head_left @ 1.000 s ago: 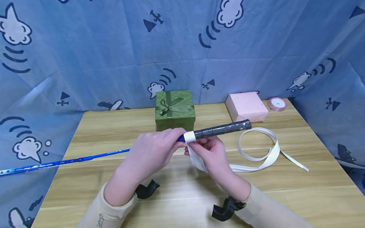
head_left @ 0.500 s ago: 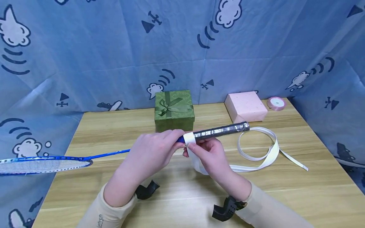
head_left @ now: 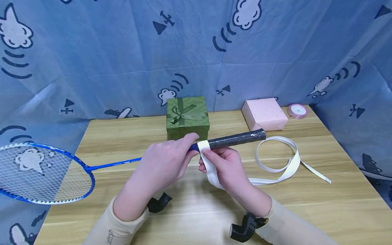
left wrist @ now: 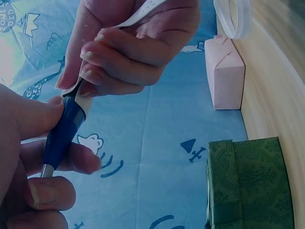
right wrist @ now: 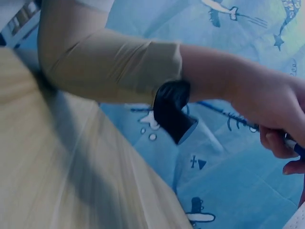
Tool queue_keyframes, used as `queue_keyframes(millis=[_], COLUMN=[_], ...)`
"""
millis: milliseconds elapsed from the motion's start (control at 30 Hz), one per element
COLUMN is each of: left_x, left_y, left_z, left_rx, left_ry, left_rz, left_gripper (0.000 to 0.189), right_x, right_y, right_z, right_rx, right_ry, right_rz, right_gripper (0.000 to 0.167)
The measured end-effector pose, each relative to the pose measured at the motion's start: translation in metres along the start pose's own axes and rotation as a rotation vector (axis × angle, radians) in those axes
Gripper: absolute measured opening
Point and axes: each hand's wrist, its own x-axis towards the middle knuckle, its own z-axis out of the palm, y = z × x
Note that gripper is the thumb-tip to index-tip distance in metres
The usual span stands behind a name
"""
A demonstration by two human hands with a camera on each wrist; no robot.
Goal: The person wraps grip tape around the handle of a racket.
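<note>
My left hand [head_left: 166,158] grips a blue and white badminton racket [head_left: 114,164] at the blue cone [left wrist: 66,128] between shaft and handle. The strung head reaches out to the left with its face showing. On the right, the black handle [head_left: 237,139] points up to the right. A white grip tape [head_left: 210,170] wraps round the handle's lower end beside my left fingertips. My right hand [head_left: 225,166] pinches that tape just below the wrap, thumb on top. From there the tape hangs down behind my right wrist and continues along the table.
The tape's loose length [head_left: 294,166] lies looped on the wooden table [head_left: 330,211] at the right. Behind stand a green gift box [head_left: 187,119] with a bow and a pink box [head_left: 264,114]. A pink ribbon roll [head_left: 297,111] lies at the back right, before a blue patterned cloth [head_left: 196,51].
The racket has rolled about its shaft: its head, edge-on before, now shows its strings. My right thumb has shifted up onto the tape at the handle, and the handle has dipped slightly.
</note>
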Motion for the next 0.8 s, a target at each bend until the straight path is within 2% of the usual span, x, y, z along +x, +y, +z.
queue_keyframes(millis=[200, 367, 567, 800], left_x=[0.0002, 0.0008, 0.0015, 0.0022], left_y=[0.0012, 0.0004, -0.0008, -0.0014], left_z=[0.0012, 0.0019, 0.0052, 0.0042], left_rx=[-0.011, 0.009, 0.021, 0.029], left_ry=[-0.004, 0.020, 0.097, 0.113], left_rz=[0.020, 0.013, 0.025, 0.016], left_gripper=[0.021, 0.015, 0.013, 0.015], right_x=[0.0002, -0.0007, -0.0010, -0.0034], right_y=[-0.0038, -0.0046, -0.0035, -0.0023], right_z=[0.0011, 0.0023, 0.0023, 0.0045], right_rx=[0.073, 0.081, 0.079, 0.005], right_ry=[0.044, 0.032, 0.048, 0.056], right_rz=[0.054, 0.060, 0.061, 0.037], right_gripper=[0.019, 0.019, 0.017, 0.020])
